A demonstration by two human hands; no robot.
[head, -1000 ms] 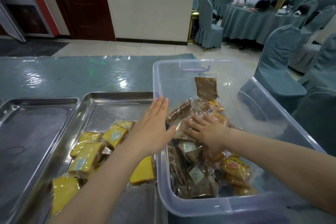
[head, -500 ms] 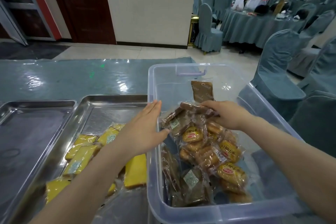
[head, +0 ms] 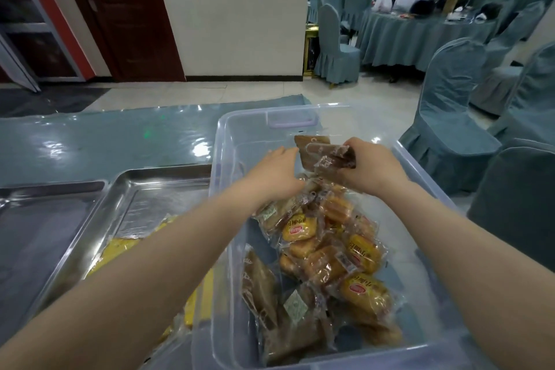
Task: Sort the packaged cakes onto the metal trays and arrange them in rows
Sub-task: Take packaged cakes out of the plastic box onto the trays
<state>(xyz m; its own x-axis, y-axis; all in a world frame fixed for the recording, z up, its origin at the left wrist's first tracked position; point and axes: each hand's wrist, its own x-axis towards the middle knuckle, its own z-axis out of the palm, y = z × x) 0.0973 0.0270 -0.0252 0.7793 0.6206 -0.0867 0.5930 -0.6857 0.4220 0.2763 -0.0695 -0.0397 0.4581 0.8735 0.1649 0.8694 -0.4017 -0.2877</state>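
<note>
- Head view: a clear plastic bin [head: 223, 219] is seen at the centre, standing on a table covered with a shiny blue-green sheet [head: 105, 141].
- Inside the bin, a heap of packaged cakes [head: 324, 252] is piled; golden-orange ones with red labels lie in the middle and toward the near right, and darker brown ones [head: 270, 294] lie against the bin's near left wall.
- The right hand [head: 372, 168] is held over the far part of the bin, its fingers curled round a brown packaged cake [head: 333, 156], which is lifted clear of the heap.
- The left hand [head: 273, 174] is reached over the bin's left wall, just beside the right hand; its fingers are bent downward toward the heap, and whether anything is gripped cannot be told.
- Another brown cake [head: 309, 153] is seen behind the held one, leaning near the bin's far wall.
- Left of the bin and touching it, a metal tray [head: 144, 189] is placed; yellow packaged cakes [head: 120, 249] lie in its near part, largely hidden by the left forearm.
- Further left of the bin, a second metal tray [head: 45, 219] is set alongside the first.
- Beyond the bin, covered banquet chairs [head: 444, 117] and a draped round table [head: 420, 36] are visible.
</note>
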